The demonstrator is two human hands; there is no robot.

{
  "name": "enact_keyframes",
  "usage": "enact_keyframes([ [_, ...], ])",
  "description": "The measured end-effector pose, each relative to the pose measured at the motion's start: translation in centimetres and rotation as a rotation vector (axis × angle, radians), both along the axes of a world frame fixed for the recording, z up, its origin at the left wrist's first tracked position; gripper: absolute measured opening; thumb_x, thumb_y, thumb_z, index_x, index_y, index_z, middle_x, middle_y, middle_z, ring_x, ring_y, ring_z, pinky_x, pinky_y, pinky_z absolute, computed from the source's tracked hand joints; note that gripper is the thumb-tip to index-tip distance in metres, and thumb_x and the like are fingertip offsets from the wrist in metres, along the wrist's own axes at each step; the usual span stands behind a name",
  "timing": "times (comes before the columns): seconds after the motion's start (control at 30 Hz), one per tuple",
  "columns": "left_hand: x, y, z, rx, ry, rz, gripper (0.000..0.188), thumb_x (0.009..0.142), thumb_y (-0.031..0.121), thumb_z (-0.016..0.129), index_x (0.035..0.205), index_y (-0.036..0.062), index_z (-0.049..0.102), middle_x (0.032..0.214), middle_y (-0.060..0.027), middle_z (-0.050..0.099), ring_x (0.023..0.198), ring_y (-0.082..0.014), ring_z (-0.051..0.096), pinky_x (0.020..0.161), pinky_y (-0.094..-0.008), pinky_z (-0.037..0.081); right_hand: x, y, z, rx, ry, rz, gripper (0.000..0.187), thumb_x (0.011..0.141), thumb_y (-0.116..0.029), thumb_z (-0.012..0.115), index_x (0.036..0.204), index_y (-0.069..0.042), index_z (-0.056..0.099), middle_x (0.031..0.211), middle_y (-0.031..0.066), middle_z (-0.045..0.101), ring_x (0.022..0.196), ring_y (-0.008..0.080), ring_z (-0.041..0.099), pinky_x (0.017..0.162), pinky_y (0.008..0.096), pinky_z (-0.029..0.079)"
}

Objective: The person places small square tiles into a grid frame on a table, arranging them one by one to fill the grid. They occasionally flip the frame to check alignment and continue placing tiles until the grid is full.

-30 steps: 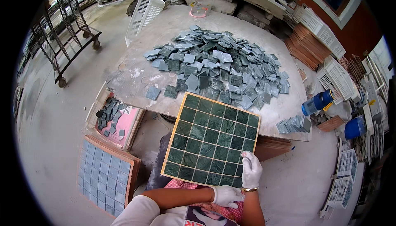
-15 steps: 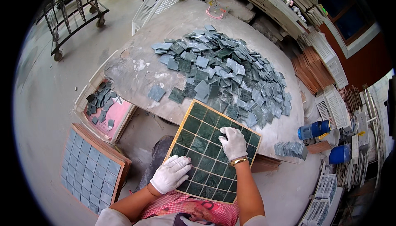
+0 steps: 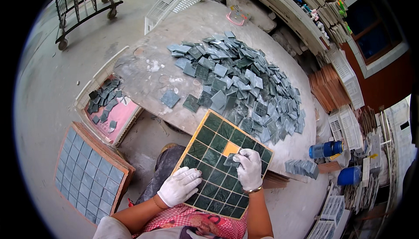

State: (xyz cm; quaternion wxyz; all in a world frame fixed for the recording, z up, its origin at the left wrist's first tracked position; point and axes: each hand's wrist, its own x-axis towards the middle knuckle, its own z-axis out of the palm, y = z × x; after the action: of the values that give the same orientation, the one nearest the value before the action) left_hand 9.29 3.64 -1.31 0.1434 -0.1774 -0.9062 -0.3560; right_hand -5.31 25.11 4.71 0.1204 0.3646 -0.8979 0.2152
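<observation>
The right hand (image 3: 249, 169) has come up onto the tray (image 3: 197, 137) since a moment ago and is now pinching a dark green tile (image 3: 230, 160) just beside the one bare orange slot (image 3: 231, 148), so that gap is getting attention. The left hand (image 3: 180, 186), fingers spread flat, is pressing the tray's near edge. Both are wearing white gloves. Beyond the hands, glossy square tiles are lying in a pile (image 3: 244, 86) on the dusty round worktop (image 3: 144, 71).
</observation>
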Motion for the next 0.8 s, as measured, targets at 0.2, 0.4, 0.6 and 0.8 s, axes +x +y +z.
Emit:
enact_keyframes([
  [0.2,0.0,0.2,1.1,0.248,-0.112,-0.030,0.039,0.079,0.022,0.067,0.113,0.0028,0.058,0.118,-0.0137,0.058,0.109,-0.0314,0.056,0.098,-0.0411,0.042,9.3,1.4,-0.3,-0.301,0.112,-0.021,0.035,0.056,0.007,0.066,0.088,-0.006,0.062,0.097,0.0090,0.056,0.087,0.0290,0.060,0.073,0.0379,0.051],
  [0.4,1.1,3.2,4.7,0.888,-0.735,-0.241,0.067,0.075,0.010,0.076,0.132,0.0005,0.042,0.097,-0.0091,0.062,0.078,-0.0116,0.060,0.073,-0.0255,0.050,12.6,0.8,-0.7,-0.486,-0.057,-0.010,0.041,0.055,0.008,0.067,0.093,-0.005,0.059,0.096,0.0111,0.058,0.083,0.0298,0.062,0.070,0.0366,0.052],
  [0.6,1.8,3.8,3.4,1.238,-1.203,-0.134,0.062,0.096,0.055,0.032,0.111,-0.0004,0.055,0.077,-0.0083,0.062,0.058,-0.0121,0.058,0.052,-0.0229,0.045,14.5,0.1,-0.5,-1.083,-0.987,-0.339,0.030,0.079,0.006,0.066,0.108,0.003,0.057,0.095,0.0058,0.062,0.081,0.0086,0.059,0.064,0.0221,0.050],
  [0.8,2.3,4.6,3.6,1.230,-1.313,-0.061,0.065,0.096,0.058,0.023,0.108,0.0027,0.056,0.075,-0.0083,0.062,0.053,-0.0123,0.055,0.047,-0.0227,0.042,14.1,0.0,0.0,-1.059,-1.169,-0.509,0.027,0.079,0.007,0.063,0.105,0.003,0.059,0.093,0.0062,0.061,0.068,0.0091,0.057,0.054,0.0206,0.050],
])
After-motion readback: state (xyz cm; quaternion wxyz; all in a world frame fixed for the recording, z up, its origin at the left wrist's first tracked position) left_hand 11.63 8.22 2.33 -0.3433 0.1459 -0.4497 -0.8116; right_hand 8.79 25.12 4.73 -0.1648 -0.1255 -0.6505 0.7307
